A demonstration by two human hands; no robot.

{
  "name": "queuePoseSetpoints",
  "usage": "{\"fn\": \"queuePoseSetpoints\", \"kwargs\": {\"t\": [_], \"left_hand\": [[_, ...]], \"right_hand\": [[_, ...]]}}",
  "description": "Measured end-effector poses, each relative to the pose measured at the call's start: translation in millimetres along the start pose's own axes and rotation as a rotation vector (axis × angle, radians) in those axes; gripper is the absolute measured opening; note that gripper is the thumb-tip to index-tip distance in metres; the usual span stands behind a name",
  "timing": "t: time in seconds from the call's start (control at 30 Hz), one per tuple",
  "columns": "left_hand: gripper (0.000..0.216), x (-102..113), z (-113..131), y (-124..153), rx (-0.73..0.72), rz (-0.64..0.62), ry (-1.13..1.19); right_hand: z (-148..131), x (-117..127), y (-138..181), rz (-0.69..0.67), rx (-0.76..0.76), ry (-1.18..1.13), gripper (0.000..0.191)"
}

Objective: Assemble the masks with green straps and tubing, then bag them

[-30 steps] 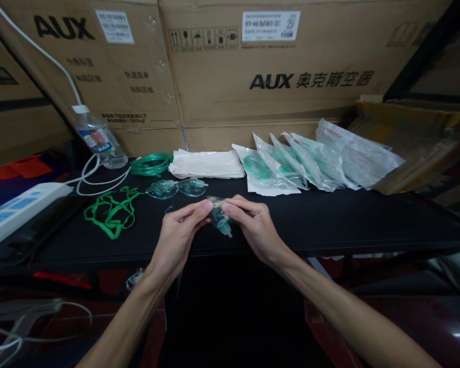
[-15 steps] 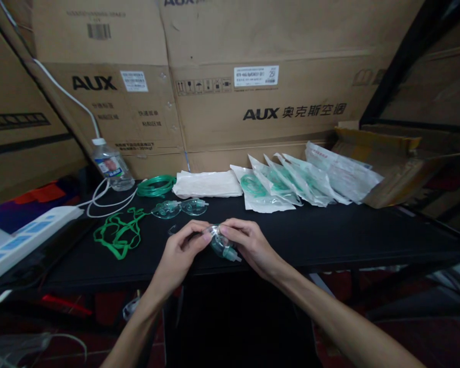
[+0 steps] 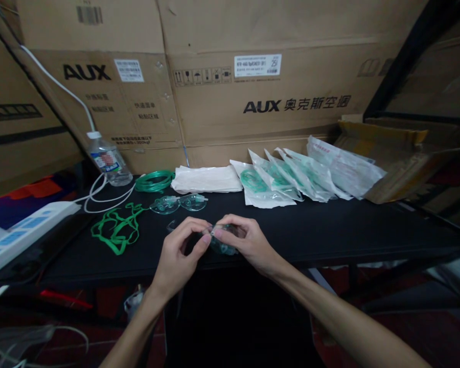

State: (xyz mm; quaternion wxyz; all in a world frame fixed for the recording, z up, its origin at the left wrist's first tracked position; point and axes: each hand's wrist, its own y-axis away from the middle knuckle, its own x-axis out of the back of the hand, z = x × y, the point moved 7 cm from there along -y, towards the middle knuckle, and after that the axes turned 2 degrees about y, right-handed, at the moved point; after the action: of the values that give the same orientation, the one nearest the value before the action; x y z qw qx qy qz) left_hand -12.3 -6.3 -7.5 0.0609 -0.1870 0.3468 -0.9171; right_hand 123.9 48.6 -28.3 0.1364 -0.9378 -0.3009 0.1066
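A clear, green-tinted oxygen mask (image 3: 223, 247) is held between my two hands above the table's front edge. My left hand (image 3: 187, 240) pinches its near left rim between thumb and fingers. From the other side, my right hand (image 3: 244, 239) grips it, thumb pressed near a small metal strip at the top. The fingers cover much of the mask. Two more clear masks (image 3: 178, 203) lie side by side behind my left hand. Left of them are tangled green elastic straps (image 3: 117, 229) and a coil of green tubing (image 3: 154, 181).
White folded packets (image 3: 207, 180) lie at the back, beside a row of leaning sealed pouches (image 3: 287, 176) with green tubing inside. An open cardboard box (image 3: 391, 158) stands at right. A bottle (image 3: 109, 159), white cable and power strip (image 3: 26, 230) occupy the left. Large cartons (image 3: 291, 82) wall the back.
The mask has turned in my hands, so its pale connector no longer points out toward the lower right. My right thumb has shifted left, closer to my left thumb. The camera view has tilted slightly.
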Motion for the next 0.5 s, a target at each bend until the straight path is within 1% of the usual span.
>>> {"fn": "queuePoseSetpoints", "kwargs": {"t": [0.1,0.33,0.5], "left_hand": [[0.011,-1.4,4.0,2.6,-0.061,-0.017,-0.097],[0.012,-4.1,13.6,4.9,-0.155,-0.021,-0.197],[0.013,-4.2,12.6,4.4,-0.16,-0.023,-0.194]], "right_hand": [[-1.5,0.5,0.6,-0.009,0.041,0.049,0.02],[-7.9,1.9,2.4,0.014,0.155,0.154,0.009],[-10.8,2.1,4.0,0.026,0.192,0.175,0.005]]}}
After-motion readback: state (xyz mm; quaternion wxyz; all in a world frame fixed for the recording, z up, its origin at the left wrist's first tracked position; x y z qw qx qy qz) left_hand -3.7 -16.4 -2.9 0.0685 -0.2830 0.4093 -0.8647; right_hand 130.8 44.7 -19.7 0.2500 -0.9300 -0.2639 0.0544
